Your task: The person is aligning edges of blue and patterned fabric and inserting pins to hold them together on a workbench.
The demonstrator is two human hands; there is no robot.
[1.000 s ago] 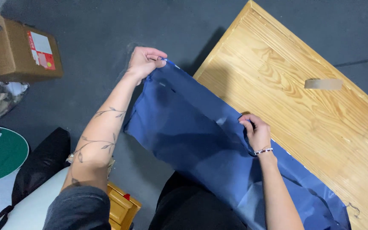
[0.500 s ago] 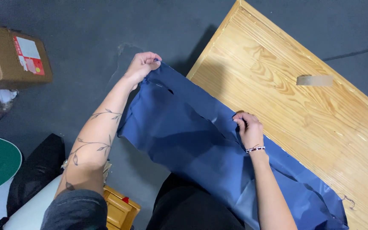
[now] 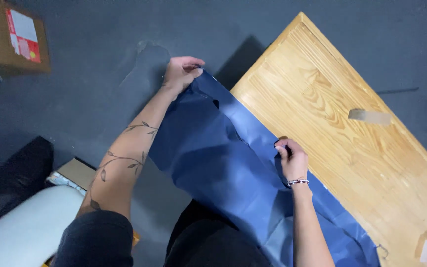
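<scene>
From the head camera, the left hand [image 3: 181,72] is clenched on the far corner of a blue cloth [image 3: 223,158], out over the dark floor [image 3: 100,59]; the right hand [image 3: 291,159] pinches the cloth's edge where it lies along the wooden table [image 3: 342,128], near a strip of tape [image 3: 370,116]

Head view, steeply downward, close

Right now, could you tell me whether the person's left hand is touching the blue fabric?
Touching. The head view shows the left hand closed around the far corner of the blue fabric, with the cloth running straight out from the fingers.
</scene>
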